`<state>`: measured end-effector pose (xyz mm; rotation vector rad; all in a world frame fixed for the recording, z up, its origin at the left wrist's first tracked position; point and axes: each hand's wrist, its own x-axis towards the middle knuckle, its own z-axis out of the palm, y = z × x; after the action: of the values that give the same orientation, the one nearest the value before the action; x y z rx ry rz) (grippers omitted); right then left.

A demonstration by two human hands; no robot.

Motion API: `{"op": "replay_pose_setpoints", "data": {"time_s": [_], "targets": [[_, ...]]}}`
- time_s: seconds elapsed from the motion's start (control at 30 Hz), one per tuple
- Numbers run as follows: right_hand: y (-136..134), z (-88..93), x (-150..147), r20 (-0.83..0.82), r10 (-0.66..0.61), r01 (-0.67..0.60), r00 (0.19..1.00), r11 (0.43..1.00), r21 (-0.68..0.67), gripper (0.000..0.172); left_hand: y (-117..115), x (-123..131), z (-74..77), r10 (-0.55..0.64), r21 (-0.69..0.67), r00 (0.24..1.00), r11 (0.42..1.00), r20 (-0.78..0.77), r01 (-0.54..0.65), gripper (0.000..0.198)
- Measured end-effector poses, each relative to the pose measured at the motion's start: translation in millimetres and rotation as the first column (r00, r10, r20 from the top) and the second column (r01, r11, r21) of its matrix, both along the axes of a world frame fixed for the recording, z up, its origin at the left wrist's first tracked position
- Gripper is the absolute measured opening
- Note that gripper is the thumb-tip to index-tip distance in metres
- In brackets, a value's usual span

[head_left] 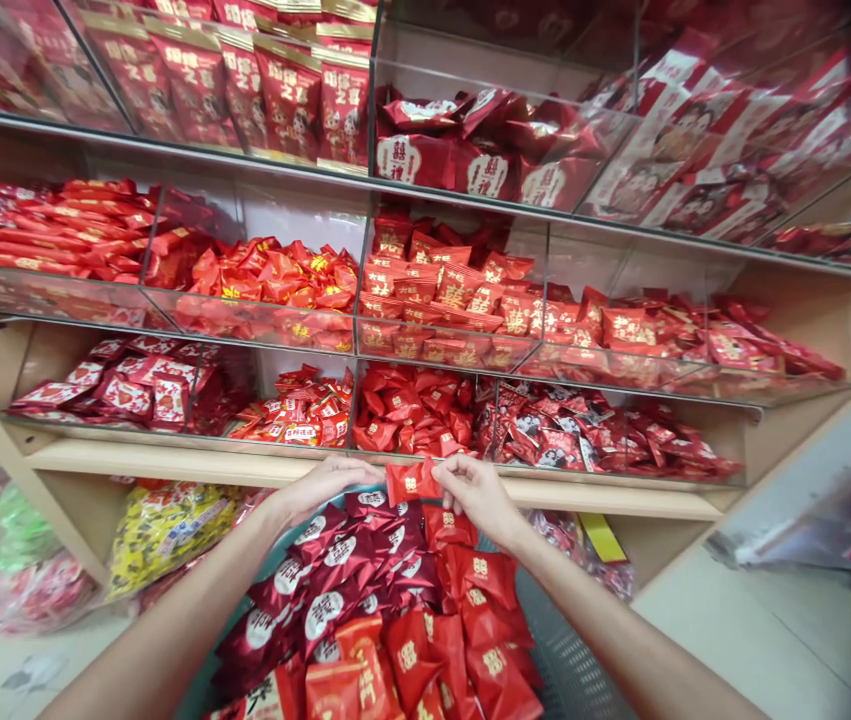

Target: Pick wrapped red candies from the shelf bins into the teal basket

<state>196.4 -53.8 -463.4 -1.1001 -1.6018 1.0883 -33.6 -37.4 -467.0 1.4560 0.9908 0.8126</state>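
Observation:
A small bright red packet (pixel 411 482) with gold print is pinched at its right end by my right hand (pixel 474 492), above the far rim of a teal basket (pixel 571 640). My left hand (pixel 331 487) lies with its fingers stretched out over the basket's far left rim, their tips near the packet's left side. Below my hands the basket holds dark maroon packets (pixel 342 550) with white labels on the left and bright red packets (pixel 496 680) with gold print on the right and in front.
Wooden shelves (pixel 170 462) with clear dividers stand just beyond the basket, filled with red packets (pixel 455 290) in separate compartments. Under the lowest board are a yellow bag (pixel 170 535) at the left and plastic bags (pixel 42 590) farther left. Pale floor (pixel 792 640) shows at the right.

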Motion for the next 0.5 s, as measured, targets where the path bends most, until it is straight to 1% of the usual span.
{"op": "replay_pose_setpoints", "data": {"time_s": [0.1, 0.17, 0.33, 0.5], "targets": [[1.2, -6.7, -0.3, -0.007, 0.040, -0.040, 0.999, 0.998, -0.055, 0.031, -1.5, 1.4, -0.2, 0.014, 0.013, 0.999, 1.000, -0.044, -0.014, 0.032], [1.2, -8.7, -1.1, -0.009, 0.056, -0.057, 0.998, 0.996, -0.063, 0.032, -0.9, 2.6, -1.8, 0.015, 0.026, 0.997, 1.000, -0.076, -0.013, 0.033], [1.4, -9.4, -2.0, -0.010, 0.075, -0.075, 0.997, 0.996, -0.054, 0.032, 0.1, 3.6, -2.1, 0.012, 0.044, 0.995, 0.999, -0.097, -0.008, 0.033], [4.0, -11.4, -1.4, 0.022, 0.079, -0.076, 0.997, 0.991, -0.107, 0.035, -1.9, 3.4, 0.5, -0.012, 0.066, 0.994, 0.998, -0.113, 0.019, 0.032]]}}
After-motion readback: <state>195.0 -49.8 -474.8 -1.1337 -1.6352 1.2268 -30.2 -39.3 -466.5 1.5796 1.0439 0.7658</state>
